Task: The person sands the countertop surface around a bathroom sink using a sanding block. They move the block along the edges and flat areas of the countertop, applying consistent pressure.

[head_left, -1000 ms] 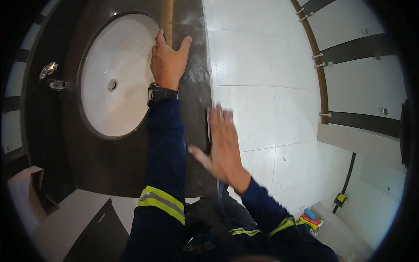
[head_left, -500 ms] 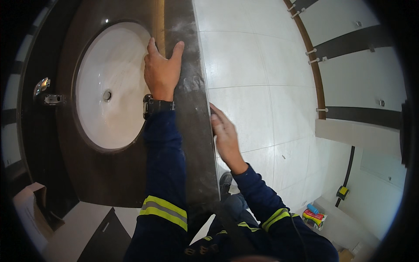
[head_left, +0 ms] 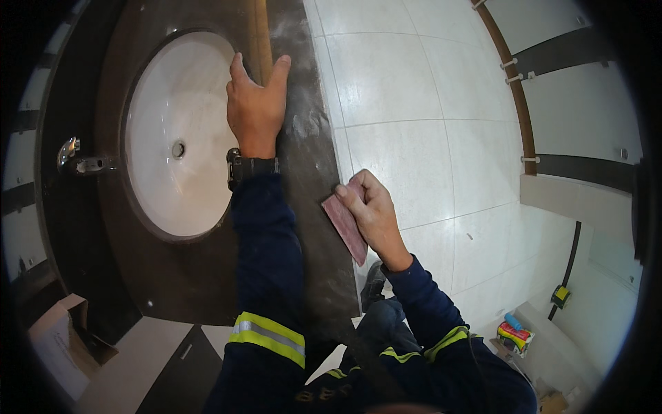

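My left hand rests on the dark countertop, between the white oval basin and the counter's front edge. Its thumb and forefinger are spread apart around the near end of a tan, wood-coloured strip. In my right hand is a reddish piece of sandpaper, pinched between thumb and fingers and tilted over the front edge. Whether the sandpaper touches the edge I cannot tell. Pale dust smears the counter along this side.
A chrome tap stands left of the basin. An open cardboard box is at lower left. White floor tiles lie right of the counter. Toward lower right are a colourful package and a yellow-black tape measure-like object.
My right hand has come away from under the counter's edge, up and slightly right, bringing the sandpaper into full sight. My left hand stays in place; the view has shifted slightly.
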`<state>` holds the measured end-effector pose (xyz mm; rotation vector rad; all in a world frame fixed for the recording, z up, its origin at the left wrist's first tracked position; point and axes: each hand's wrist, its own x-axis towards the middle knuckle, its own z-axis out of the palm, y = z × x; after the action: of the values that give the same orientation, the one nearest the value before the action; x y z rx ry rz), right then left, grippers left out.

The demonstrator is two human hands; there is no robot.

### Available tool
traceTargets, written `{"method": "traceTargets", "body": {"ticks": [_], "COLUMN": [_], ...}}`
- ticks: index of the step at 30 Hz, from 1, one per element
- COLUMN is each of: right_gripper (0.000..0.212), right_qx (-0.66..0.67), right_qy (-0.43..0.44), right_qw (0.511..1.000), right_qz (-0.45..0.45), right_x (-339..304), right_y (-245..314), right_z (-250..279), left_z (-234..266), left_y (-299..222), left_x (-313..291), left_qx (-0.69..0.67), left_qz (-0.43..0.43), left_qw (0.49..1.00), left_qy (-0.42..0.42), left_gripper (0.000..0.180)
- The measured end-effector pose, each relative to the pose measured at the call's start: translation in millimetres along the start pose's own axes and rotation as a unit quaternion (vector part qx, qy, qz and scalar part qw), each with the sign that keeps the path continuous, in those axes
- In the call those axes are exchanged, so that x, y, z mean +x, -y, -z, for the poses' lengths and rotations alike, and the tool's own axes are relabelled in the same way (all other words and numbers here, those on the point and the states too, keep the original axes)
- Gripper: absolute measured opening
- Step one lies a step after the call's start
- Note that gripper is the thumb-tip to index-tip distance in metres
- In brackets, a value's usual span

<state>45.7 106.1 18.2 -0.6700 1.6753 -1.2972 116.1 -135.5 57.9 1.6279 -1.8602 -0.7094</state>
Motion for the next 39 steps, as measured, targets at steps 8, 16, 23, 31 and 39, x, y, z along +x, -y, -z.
{"method": "traceTargets", "body": {"ticks": [8, 16, 23, 31, 39], "right_gripper": [0.042, 0.043, 0.039, 0.04, 0.041], "right_qx": [0.025, -0.007, -0.005, 0.031, 0.085], "right_qy": [0.015, -0.018, -0.009, -0.017, -0.003], "right_qw": [0.999, 0.999, 0.999, 0.999, 0.996], "right_qz": [0.027, 0.032, 0.034, 0.015, 0.009], "right_x": [92, 76, 59, 56, 89], "right_y": [37, 28, 21, 16, 26], "right_z": [-9, -6, -11, -16, -15], "left_z": [-3, -4, 1, 0, -1], "left_y": [0, -6, -4, -1, -4], "left_x": [-1, -1, -3, 0, -3], "left_qx": [0.013, 0.006, 0.006, 0.013, 0.021], "left_qz": [-0.007, -0.001, 0.004, -0.004, 0.001], "left_qw": [1.0, 1.0, 1.0, 1.0, 1.0], "left_qy": [-0.008, -0.006, -0.014, -0.017, -0.012], "left_gripper": [0.1, 0.098, 0.099, 0.1, 0.101]}}
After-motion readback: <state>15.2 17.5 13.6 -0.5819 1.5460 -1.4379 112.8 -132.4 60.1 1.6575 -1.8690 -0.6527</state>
